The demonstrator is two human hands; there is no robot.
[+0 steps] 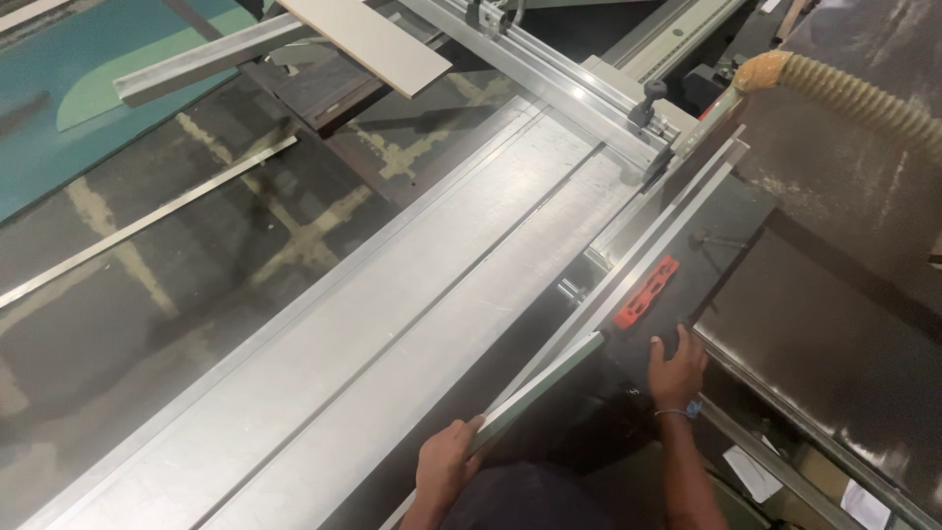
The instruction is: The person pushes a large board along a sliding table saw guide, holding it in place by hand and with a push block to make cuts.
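A long thin panel point(608, 285) stands on edge along the right side of the sliding saw table point(392, 324), running up toward the crosscut fence point(559, 83). My left hand point(446, 461) grips the panel's near end at its edge. My right hand point(675, 371) rests flat, fingers spread, on the dark machine top point(726, 275) just below a red insert plate point(648, 291). A blue band circles my right wrist.
A corrugated tan dust hose point(854, 93) curves over the upper right. A pale board point(368, 39) lies across the fence arm at the top. A loose metal strip point(147, 221) lies on the dark floor at left. Paper scraps point(754, 473) lie at the lower right.
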